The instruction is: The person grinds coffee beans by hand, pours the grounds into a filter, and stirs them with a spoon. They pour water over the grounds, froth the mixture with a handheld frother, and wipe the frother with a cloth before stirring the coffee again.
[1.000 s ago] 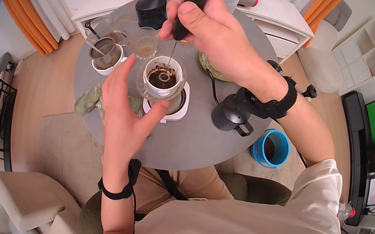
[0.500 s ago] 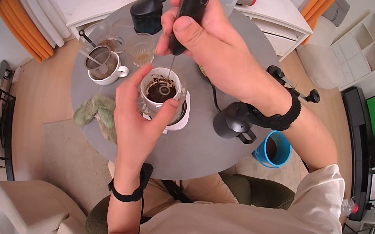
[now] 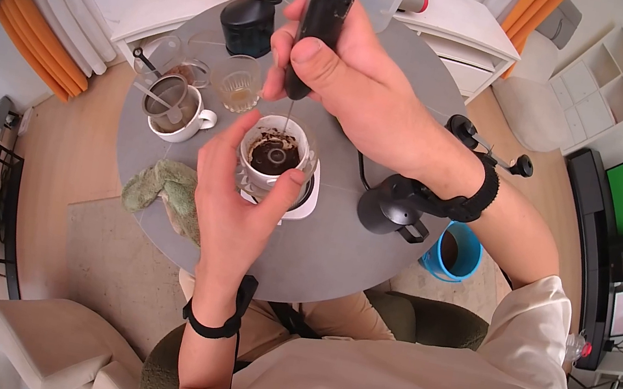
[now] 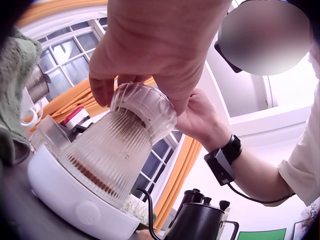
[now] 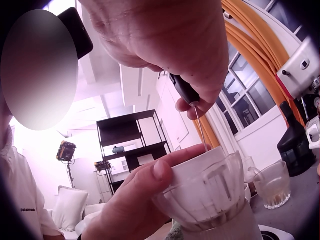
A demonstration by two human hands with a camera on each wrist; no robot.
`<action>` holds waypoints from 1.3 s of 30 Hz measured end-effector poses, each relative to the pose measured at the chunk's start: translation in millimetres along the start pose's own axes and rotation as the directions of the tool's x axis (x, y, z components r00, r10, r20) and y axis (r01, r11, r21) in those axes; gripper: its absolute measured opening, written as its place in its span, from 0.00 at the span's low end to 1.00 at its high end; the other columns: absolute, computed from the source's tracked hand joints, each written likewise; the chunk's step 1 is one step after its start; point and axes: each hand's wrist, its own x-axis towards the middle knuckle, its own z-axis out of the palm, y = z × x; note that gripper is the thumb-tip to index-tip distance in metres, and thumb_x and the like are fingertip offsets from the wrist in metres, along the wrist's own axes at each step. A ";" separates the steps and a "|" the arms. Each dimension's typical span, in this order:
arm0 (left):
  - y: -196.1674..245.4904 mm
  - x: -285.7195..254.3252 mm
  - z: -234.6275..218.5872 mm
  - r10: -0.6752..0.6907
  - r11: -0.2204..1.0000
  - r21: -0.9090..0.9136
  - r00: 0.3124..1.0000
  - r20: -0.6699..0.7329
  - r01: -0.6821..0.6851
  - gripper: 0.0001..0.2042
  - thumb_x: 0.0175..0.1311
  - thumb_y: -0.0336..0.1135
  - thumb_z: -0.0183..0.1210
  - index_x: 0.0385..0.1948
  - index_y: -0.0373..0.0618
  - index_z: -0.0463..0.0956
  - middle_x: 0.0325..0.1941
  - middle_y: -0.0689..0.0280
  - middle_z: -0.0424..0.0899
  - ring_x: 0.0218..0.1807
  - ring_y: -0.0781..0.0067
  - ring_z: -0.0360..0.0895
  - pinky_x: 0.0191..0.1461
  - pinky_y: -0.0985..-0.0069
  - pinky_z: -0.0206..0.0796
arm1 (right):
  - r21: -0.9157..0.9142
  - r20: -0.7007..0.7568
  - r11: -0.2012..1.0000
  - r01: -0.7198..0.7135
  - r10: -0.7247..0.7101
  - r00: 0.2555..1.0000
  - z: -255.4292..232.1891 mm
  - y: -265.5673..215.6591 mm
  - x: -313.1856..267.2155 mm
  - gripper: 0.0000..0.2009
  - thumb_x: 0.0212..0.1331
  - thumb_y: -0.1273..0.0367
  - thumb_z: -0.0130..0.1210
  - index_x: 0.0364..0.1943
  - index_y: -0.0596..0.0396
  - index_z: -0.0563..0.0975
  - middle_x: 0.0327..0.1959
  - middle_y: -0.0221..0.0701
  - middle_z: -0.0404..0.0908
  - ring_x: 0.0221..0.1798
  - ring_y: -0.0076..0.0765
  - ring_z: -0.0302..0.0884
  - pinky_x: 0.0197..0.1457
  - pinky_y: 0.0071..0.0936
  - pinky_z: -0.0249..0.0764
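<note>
My right hand [image 3: 362, 88] grips the black handle of a handheld frother [image 3: 323, 19], held upright. Its thin metal shaft runs down to a ring-shaped whisk resting in dark coffee grounds [image 3: 262, 156]. The grounds lie in a white dripper [image 3: 260, 179], some clinging to its inner wall. Thumb and fingers of my left hand [image 3: 232, 198] hold the dripper from the near left side. In the left wrist view, a clear holder [image 4: 162, 117] sits atop a ribbed glass carafe [image 4: 105, 152], which stands on a white base [image 4: 65, 192].
Left on the grey table [image 3: 300, 263] are a white mug [image 3: 189, 127] with a strainer [image 3: 166, 100] and a green cloth [image 3: 172, 192]. A glass tumbler [image 3: 236, 91] and black bottle [image 3: 247, 27] stand behind. At right are a black kettle [image 3: 383, 207] and blue bucket [image 3: 468, 258].
My left hand has come in from the left, its fingers closing round the dripper. The frother stays in the grounds with its handle slightly lower; the head view has shifted a little.
</note>
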 end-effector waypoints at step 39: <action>4.1 -2.3 1.1 0.019 0.999 0.048 1.000 -0.010 -0.019 0.34 0.59 0.38 0.76 0.68 0.40 0.74 0.63 0.54 0.80 0.67 0.53 0.73 0.70 0.60 0.67 | 0.006 -0.012 1.000 0.028 -0.028 1.000 0.5 -16.9 5.6 0.27 0.67 0.77 0.56 0.66 0.62 0.59 0.49 0.32 0.74 0.50 0.30 0.79 0.57 0.32 0.78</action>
